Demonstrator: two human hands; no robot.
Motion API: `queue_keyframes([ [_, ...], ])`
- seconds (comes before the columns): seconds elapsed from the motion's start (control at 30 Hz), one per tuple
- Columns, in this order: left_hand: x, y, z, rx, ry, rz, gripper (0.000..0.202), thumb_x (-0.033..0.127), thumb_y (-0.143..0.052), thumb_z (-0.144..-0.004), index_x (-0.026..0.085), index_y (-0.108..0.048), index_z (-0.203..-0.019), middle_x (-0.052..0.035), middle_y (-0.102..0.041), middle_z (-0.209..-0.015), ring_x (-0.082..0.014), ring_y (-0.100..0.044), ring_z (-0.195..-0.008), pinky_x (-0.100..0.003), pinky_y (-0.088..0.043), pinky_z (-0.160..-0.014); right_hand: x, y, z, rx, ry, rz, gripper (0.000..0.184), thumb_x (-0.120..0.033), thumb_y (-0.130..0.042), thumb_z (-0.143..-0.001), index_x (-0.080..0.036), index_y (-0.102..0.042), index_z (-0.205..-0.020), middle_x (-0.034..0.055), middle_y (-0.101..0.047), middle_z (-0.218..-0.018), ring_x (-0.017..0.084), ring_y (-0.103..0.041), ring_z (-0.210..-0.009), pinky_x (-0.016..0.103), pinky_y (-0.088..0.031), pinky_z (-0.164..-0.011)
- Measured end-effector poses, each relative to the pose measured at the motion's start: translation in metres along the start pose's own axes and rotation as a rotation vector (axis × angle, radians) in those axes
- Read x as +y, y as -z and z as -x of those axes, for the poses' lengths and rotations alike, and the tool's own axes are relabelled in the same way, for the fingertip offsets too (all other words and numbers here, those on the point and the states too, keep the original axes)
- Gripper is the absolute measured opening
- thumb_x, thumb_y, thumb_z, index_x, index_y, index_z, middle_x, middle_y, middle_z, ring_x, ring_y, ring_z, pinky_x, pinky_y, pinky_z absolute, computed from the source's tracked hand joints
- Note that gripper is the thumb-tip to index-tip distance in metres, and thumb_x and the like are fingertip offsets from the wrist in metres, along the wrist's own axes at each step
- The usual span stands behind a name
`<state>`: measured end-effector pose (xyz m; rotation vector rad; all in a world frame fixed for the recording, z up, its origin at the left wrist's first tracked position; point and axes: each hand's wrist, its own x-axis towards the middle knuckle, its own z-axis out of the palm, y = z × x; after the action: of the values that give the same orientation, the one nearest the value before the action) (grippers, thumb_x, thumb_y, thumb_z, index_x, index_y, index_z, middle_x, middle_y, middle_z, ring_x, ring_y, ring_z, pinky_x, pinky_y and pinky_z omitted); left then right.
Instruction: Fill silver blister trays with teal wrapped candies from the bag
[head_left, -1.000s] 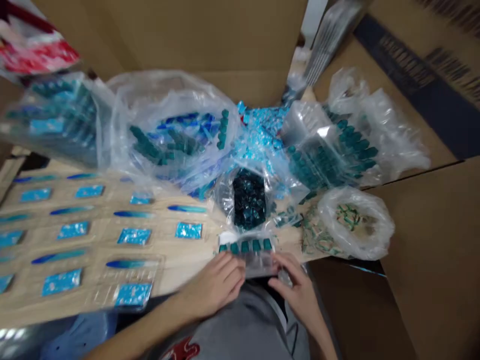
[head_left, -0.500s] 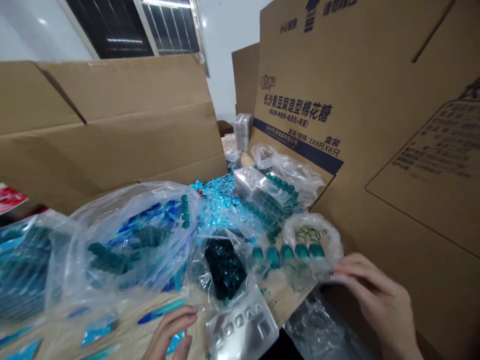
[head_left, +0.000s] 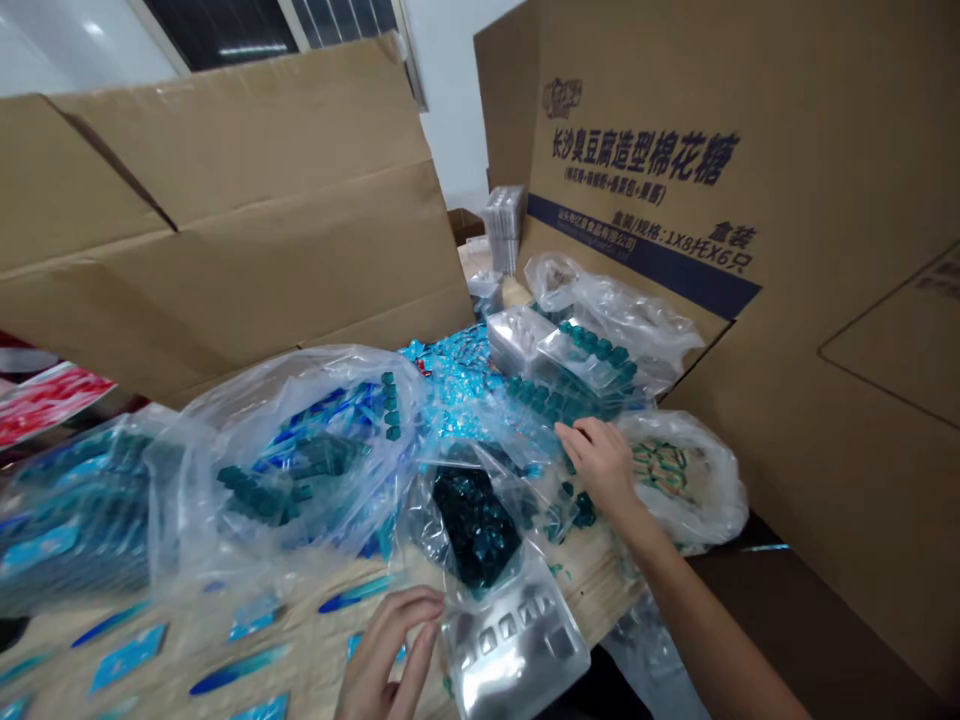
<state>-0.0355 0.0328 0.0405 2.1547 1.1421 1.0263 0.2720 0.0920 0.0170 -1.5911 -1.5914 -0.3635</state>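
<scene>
My left hand (head_left: 396, 640) is at the bottom middle, fingers loosely curved and thumb apart, beside the left edge of a clear plastic tray (head_left: 525, 640) with small square hollows. It holds nothing I can see. My right hand (head_left: 602, 462) reaches in from the right with fingers stretched to the left, over the rows of teal plastic pieces (head_left: 551, 400). Nothing shows in its fingers. Between the hands, a clear bag of dark teal pieces (head_left: 476, 525) lies open behind the tray. A few loose teal pieces (head_left: 585, 510) are just below my right hand.
A clear bag of blue and teal items (head_left: 300, 370) lies left. Light blue packets (head_left: 457, 390) are heaped behind. A bag of green rings (head_left: 709, 480) sits right, by a large printed carton (head_left: 810, 130). Stacked clear trays (head_left: 517, 335) and blue sticks (head_left: 240, 668) lie about.
My right hand has moved left and inward, from a clear strip with teal cups at the right to over the teal pieces. The strip is no longer in its fingers. The view has shifted.
</scene>
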Motion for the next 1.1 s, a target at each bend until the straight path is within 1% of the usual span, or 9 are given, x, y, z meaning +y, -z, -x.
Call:
queue_keyframes([
  [0.13,-0.002,-0.005,-0.028,-0.175,-0.104,-0.131,0.019,0.019,-0.049,-0.093,0.022,-0.063,-0.105,-0.0074,-0.069,-0.100,-0.0185,-0.067,-0.096,-0.027,-0.054,-0.084,0.009,-0.001,0.010,-0.138,-0.029,-0.006,0.022,-0.024,-0.051,-0.092,-0.024,-0.072,-0.097,0.0052,-0.061,-0.077,0.019,-0.053,-0.066,0.032,-0.040,-0.063],
  [0.2,-0.006,-0.017,-0.050,-0.227,-0.136,-0.240,0.023,0.019,-0.044,-0.094,0.019,-0.062,-0.109,-0.0102,-0.068,-0.104,-0.0206,-0.065,-0.101,-0.032,-0.053,-0.088,0.007,0.005,0.013,-0.174,-0.040,-0.015,0.025,-0.026,-0.049,-0.093,-0.023,-0.069,-0.108,0.0069,-0.062,-0.083,0.021,-0.056,-0.070,0.033,-0.043,-0.065],
  [0.27,-0.012,-0.034,-0.076,-0.388,-0.076,-0.451,0.027,0.017,-0.041,-0.094,0.016,-0.061,-0.112,-0.0121,-0.066,-0.114,-0.0224,-0.062,-0.108,-0.036,-0.051,-0.093,0.001,0.013,0.014,-0.179,-0.055,-0.023,0.029,-0.026,-0.046,-0.094,-0.021,-0.065,-0.116,0.0088,-0.062,-0.089,0.022,-0.058,-0.076,0.034,-0.046,-0.068],
  [0.4,-0.027,-0.070,-0.126,-0.474,0.027,-0.583,0.032,0.008,-0.049,-0.089,0.010,-0.057,-0.121,-0.0182,-0.056,-0.130,-0.0300,-0.050,-0.125,-0.046,-0.041,-0.104,-0.020,0.035,0.016,-0.088,-0.070,-0.057,0.029,-0.021,-0.048,-0.094,-0.021,-0.062,-0.119,0.0087,-0.064,-0.095,0.021,-0.062,-0.085,0.033,-0.050,-0.077],
  [0.53,-0.036,-0.091,-0.156,-0.587,0.105,-0.689,0.034,0.023,-0.062,-0.088,0.012,-0.057,-0.119,-0.0141,-0.058,-0.124,-0.0276,-0.057,-0.113,-0.047,-0.048,-0.095,-0.041,0.052,0.025,0.038,-0.045,-0.159,0.030,-0.010,-0.054,-0.089,-0.022,-0.064,-0.115,0.0066,-0.066,-0.092,0.017,-0.065,-0.082,0.029,-0.053,-0.076],
  [0.7,-0.037,-0.090,-0.166,-0.671,0.133,-0.773,0.032,0.032,-0.057,-0.092,0.016,-0.055,-0.120,-0.0095,-0.058,-0.121,-0.0223,-0.061,-0.103,-0.043,-0.053,-0.086,-0.078,0.055,0.046,-0.068,0.040,-0.364,0.035,-0.003,-0.052,-0.087,-0.020,-0.062,-0.116,0.0073,-0.070,-0.091,0.017,-0.068,-0.082,0.027,-0.056,-0.072],
  [0.87,-0.034,-0.088,-0.168,-0.690,0.103,-0.794,0.031,0.032,-0.056,-0.092,0.017,-0.056,-0.119,-0.0094,-0.058,-0.122,-0.0219,-0.061,-0.103,-0.043,-0.053,-0.086,-0.114,0.031,0.061,-0.278,0.169,-0.423,0.028,-0.012,-0.040,-0.094,-0.015,-0.065,-0.106,0.0094,-0.072,-0.085,0.018,-0.069,-0.072,0.028,-0.058,-0.065],
  [1.03,-0.026,-0.085,-0.165,-0.694,0.045,-0.737,0.031,0.032,-0.056,-0.092,0.017,-0.056,-0.119,-0.0091,-0.058,-0.121,-0.0217,-0.061,-0.102,-0.043,-0.053,-0.086,-0.116,0.011,0.070,-0.328,0.076,-0.386,0.028,-0.013,-0.040,-0.094,-0.016,-0.066,-0.104,0.0117,-0.071,-0.090,0.020,-0.071,-0.075,0.030,-0.060,-0.066],
  [1.1,-0.021,-0.079,-0.158,-0.673,0.038,-0.701,0.026,0.026,-0.056,-0.092,0.015,-0.058,-0.116,-0.0095,-0.059,-0.119,-0.0228,-0.060,-0.105,-0.044,-0.052,-0.088,-0.113,0.009,0.071,-0.328,0.037,-0.396,0.028,-0.014,-0.042,-0.094,-0.017,-0.066,-0.107,0.0112,-0.070,-0.093,0.019,-0.071,-0.078,0.029,-0.060,-0.069],
])
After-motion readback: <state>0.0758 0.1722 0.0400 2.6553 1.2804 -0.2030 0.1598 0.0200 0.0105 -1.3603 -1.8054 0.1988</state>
